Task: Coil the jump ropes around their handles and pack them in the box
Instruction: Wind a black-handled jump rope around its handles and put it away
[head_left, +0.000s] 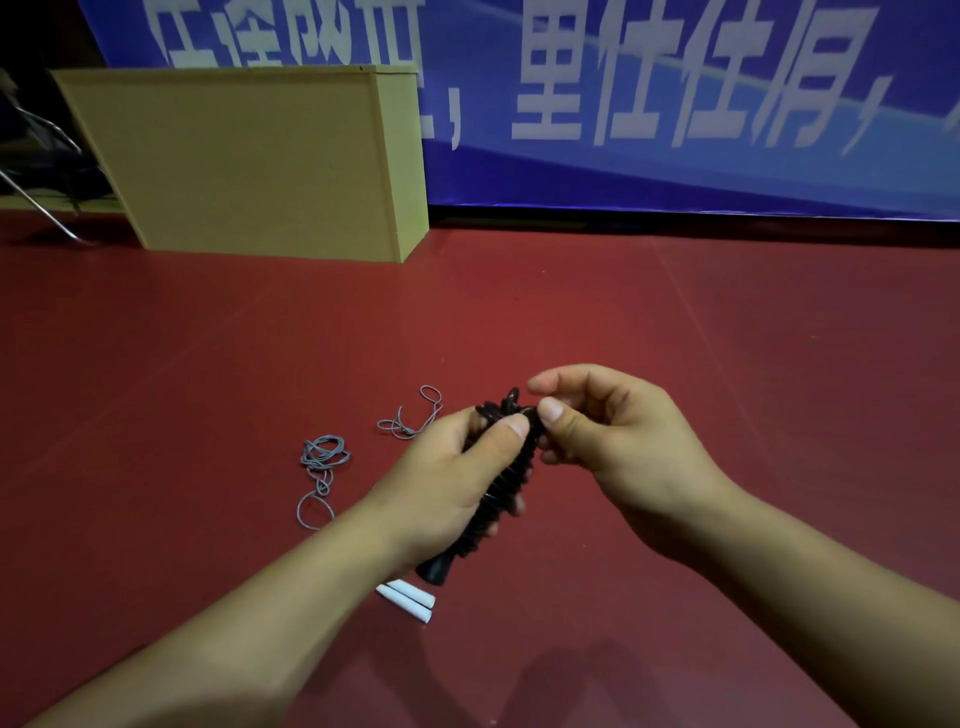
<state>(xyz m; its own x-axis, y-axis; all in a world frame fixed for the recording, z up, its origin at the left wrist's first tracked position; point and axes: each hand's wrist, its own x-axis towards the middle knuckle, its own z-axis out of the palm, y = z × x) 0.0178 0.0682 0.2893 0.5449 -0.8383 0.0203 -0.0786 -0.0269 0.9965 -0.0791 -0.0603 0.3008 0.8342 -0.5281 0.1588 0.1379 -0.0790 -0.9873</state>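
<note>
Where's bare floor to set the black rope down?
Free: wide red floor right of the right hand, up to the banner; also the strip between the hands and the wooden box. Crowded: left of the left hand, where the grey rope sprawls, and under the black rope, by the white handles.

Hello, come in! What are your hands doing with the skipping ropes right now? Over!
Left hand grips black coiled rope; right hand pinches its top end. Grey rope, white handles loose on floor. Box beyond. Nothing blocking.
</note>
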